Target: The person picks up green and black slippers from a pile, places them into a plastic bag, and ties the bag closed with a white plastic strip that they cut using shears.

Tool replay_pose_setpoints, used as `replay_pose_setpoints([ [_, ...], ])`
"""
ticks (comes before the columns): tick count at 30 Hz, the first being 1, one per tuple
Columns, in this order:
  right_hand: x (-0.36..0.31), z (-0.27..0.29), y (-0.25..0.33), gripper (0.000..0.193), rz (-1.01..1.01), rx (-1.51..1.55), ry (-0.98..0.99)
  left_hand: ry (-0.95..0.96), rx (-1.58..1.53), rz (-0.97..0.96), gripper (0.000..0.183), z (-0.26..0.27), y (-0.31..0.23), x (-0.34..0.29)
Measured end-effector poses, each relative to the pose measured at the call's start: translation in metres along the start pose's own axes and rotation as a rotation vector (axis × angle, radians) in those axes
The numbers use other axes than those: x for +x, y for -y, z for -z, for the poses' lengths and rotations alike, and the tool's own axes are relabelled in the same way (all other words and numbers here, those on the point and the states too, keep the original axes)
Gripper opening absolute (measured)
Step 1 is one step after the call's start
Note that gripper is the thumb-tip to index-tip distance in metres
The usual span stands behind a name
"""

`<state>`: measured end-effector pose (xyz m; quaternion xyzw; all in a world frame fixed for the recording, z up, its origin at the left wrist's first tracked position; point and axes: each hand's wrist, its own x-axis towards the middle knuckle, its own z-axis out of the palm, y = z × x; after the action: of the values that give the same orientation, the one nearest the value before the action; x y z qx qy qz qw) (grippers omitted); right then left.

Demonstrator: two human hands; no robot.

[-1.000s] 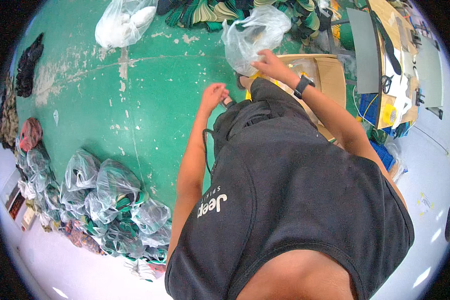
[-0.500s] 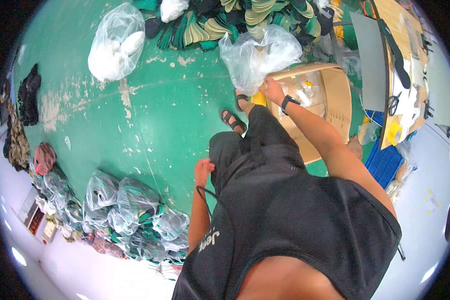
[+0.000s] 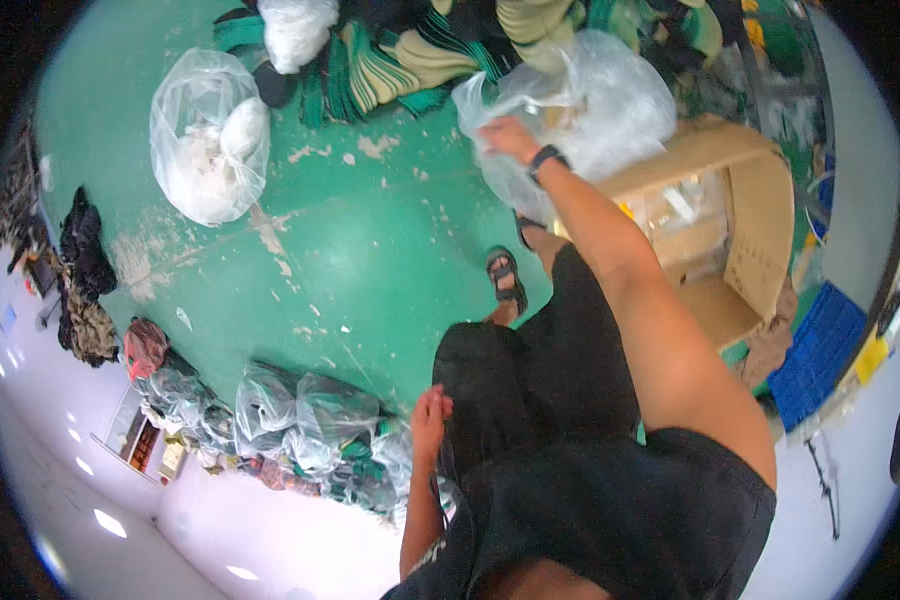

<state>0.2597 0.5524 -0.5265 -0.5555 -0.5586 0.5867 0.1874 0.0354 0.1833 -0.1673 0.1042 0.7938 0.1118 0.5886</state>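
Note:
My right hand (image 3: 510,138), with a dark watch on the wrist, reaches forward with its fingers closed on the near left part of a clear plastic bag (image 3: 620,95). The bag is puffed out and has whitish contents; motion blur softens the fingers. Beside my thigh hangs my left hand (image 3: 430,420), fingers loosely curled in, with nothing visible in it. Right of the plastic bag stands an open cardboard box (image 3: 765,200) with clear plastic and small pale pieces inside.
Stacked green, black and beige layered pieces (image 3: 400,65) lie along the far side. Another clear bag (image 3: 195,140) of white material sits on the worn green floor (image 3: 340,230). Filled plastic bags (image 3: 320,410) line the left wall. A blue ribbed crate (image 3: 820,350) is at the right.
My right hand has moved left across the plastic bag, from its lower edge near the box. My view has turned, so the box and bag sit farther right. My left hand stays by the thigh.

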Motion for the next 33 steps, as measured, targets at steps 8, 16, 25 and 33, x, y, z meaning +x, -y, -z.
replay_pose_setpoints([
  [8,-0.247,-0.097,0.236,0.023,0.200,-0.008,0.634,-0.297,0.153,-0.394,0.032,0.076,-0.074,0.013],
  [16,-0.346,-0.131,0.332,0.014,0.560,-0.183,0.598,-0.065,0.239,-0.692,0.038,0.082,-0.110,0.027],
  [25,-0.428,-0.164,0.376,0.010,-0.217,0.626,0.535,0.357,0.530,-0.674,0.034,0.121,0.004,0.054],
  [33,-0.392,-0.145,0.390,0.019,0.240,-0.043,0.387,0.013,0.821,-0.622,0.031,0.173,0.026,0.008],
])
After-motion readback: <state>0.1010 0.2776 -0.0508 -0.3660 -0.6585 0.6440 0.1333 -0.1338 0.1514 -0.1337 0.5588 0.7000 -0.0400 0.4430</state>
